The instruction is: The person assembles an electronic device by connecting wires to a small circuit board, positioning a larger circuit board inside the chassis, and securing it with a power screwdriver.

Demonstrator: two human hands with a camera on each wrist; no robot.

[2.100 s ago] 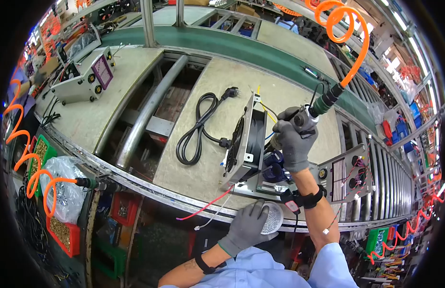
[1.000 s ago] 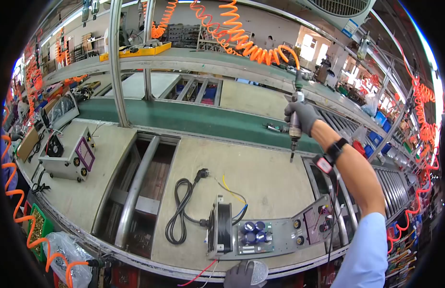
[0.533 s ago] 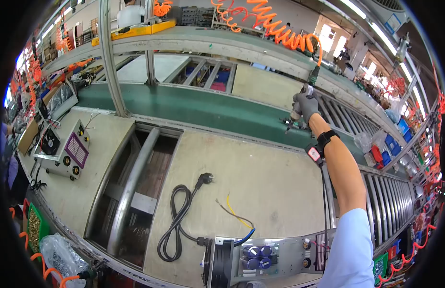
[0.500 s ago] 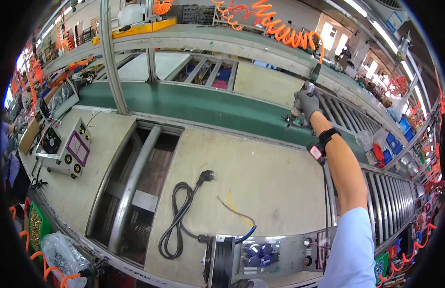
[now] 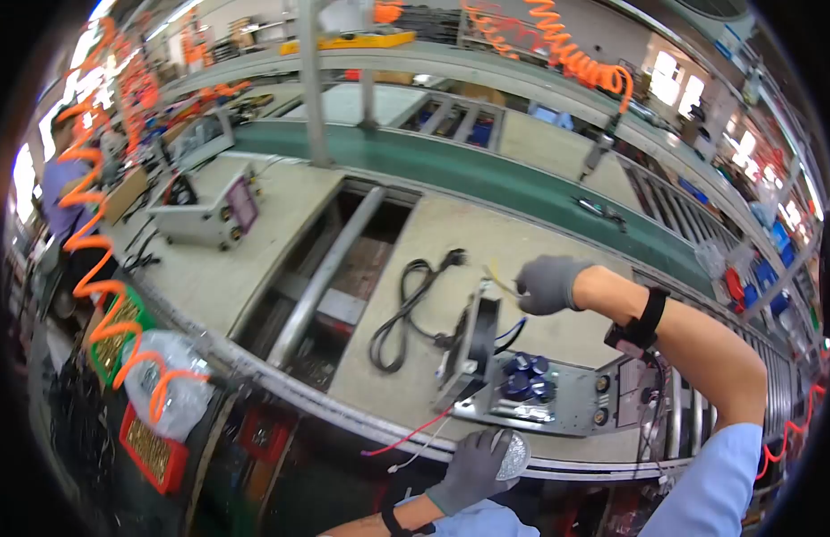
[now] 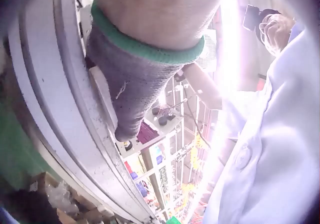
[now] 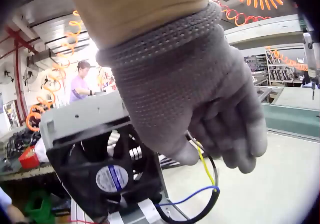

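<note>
My gloved right hand [image 5: 551, 285] is over the bench beside the metal chassis [image 5: 576, 394], its thumb close to the loose yellow wire [image 7: 205, 166] and blue wire [image 7: 192, 195]. Its fingers are loosely bent, without a visible grip on the wires. The black fan [image 7: 112, 176] stands upright at the chassis end, below and left of that hand in the right wrist view. At the bench's front edge, my gloved left hand [image 5: 473, 470] holds a round, shallow dish [image 5: 515, 455] of small shiny pieces. Dark blue capacitors [image 5: 527, 376] sit on the chassis board.
A power screwdriver [image 5: 598, 154] hangs from an orange coiled hose, and another tool [image 5: 601, 212] lies on the green belt [image 5: 388, 161]. A looped black power cord [image 5: 402, 313] lies left of the fan. Another metal case [image 5: 205, 215] stands farther left, beyond a roller gap.
My right hand gripped the screwdriver, carried it up and away over the belt, and let it go. It has since come down beside the fan's wires. The head view has swung with it.
</note>
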